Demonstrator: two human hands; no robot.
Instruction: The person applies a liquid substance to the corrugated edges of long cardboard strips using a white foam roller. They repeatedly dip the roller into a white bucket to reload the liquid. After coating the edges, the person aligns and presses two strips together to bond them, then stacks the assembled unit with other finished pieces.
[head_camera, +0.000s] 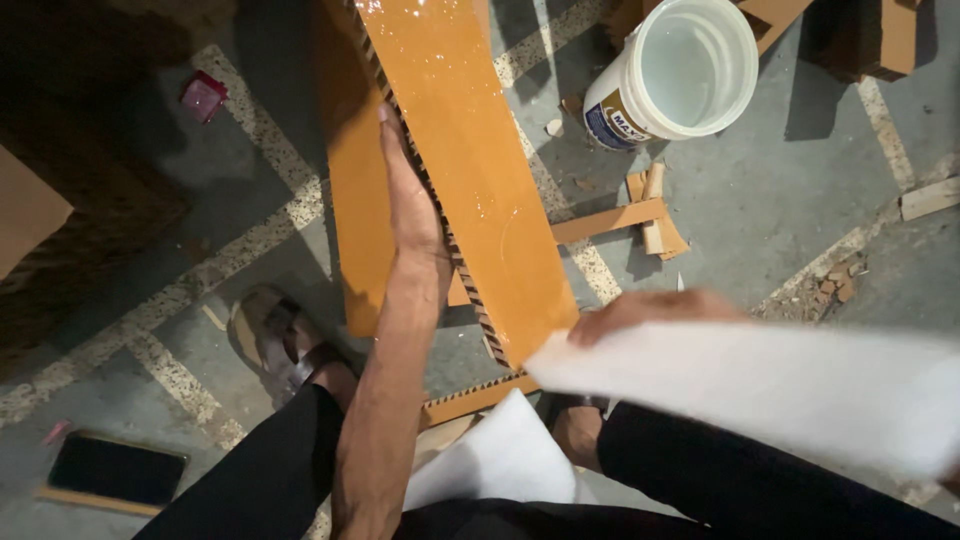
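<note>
A long orange board (470, 170) with a glossy wet top and a honeycomb edge stands tilted in front of me. My left hand (410, 200) lies flat against its left edge, fingers stretched upward, steadying it. My right hand (650, 310) grips a wide white sheet (770, 385), blurred with motion, at the board's lower right corner. More white sheet (495, 460) rests on my lap between my knees in dark trousers.
A white plastic bucket (690, 70) stands at the upper right. Wood offcuts (640, 215) lie beside the board. A dark phone (115, 470) lies on the floor at lower left, a small pink object (203, 95) at upper left. My sandalled foot (285, 340) is below the board.
</note>
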